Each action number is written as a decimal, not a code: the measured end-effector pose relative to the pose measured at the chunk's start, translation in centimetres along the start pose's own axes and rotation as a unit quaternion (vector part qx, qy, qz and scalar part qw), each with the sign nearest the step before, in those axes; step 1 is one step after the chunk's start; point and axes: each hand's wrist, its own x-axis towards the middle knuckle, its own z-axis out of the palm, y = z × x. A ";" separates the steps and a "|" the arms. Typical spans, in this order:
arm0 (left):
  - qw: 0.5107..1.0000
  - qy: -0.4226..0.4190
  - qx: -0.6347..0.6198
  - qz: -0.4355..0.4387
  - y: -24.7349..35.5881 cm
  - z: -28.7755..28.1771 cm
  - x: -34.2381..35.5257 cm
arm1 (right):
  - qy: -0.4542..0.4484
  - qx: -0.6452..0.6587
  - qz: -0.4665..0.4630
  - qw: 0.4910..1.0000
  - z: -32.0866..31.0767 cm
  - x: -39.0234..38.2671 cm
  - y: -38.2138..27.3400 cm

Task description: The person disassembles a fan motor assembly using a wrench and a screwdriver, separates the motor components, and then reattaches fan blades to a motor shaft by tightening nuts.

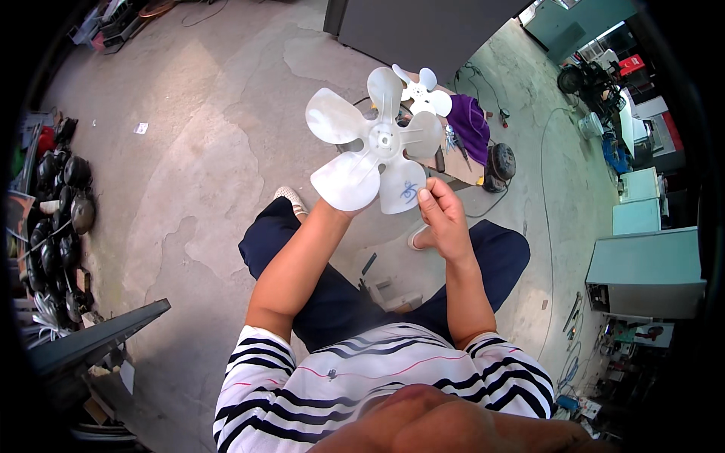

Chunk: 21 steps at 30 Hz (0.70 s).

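The right hand [447, 221] pinches the white five-bladed fan impeller [373, 148] just ahead; the left hand [337, 212] reaches behind, grip hidden.

Grey concrete floor [204, 166] and one small low stand [470, 174], both with things on them.
The floor has lighter and darker patches; a white scrap of paper [141, 128] lies on its left part, a big dark-grey cabinet [423, 32] stands at its far side, and a pale green case [646, 260] is at right. On the stand's brown top there are a purple cloth [470, 127], some hand tools [451, 140] and a white fan wheel [419, 92].
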 end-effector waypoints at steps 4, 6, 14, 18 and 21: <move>0.946 0.027 0.321 0.015 -0.2 -0.9 0.3 | 0.012 -0.017 0.000 1.000 0.3 -0.3 -0.5; 0.966 0.026 0.256 0.015 -0.2 -0.9 0.4 | 0.022 -0.017 0.000 1.000 0.4 -0.5 -0.7; 0.994 0.047 0.101 0.005 -0.1 0.1 0.5 | 0.042 -0.039 0.011 0.998 0.4 -0.8 -1.5; 0.995 0.036 0.089 -0.005 0.1 0.1 0.4 | 0.037 -0.036 0.016 0.999 0.3 -0.9 -1.5; 0.992 0.019 0.126 -0.005 0.1 -0.1 0.6 | 0.044 -0.031 0.021 0.998 0.4 -0.9 -1.6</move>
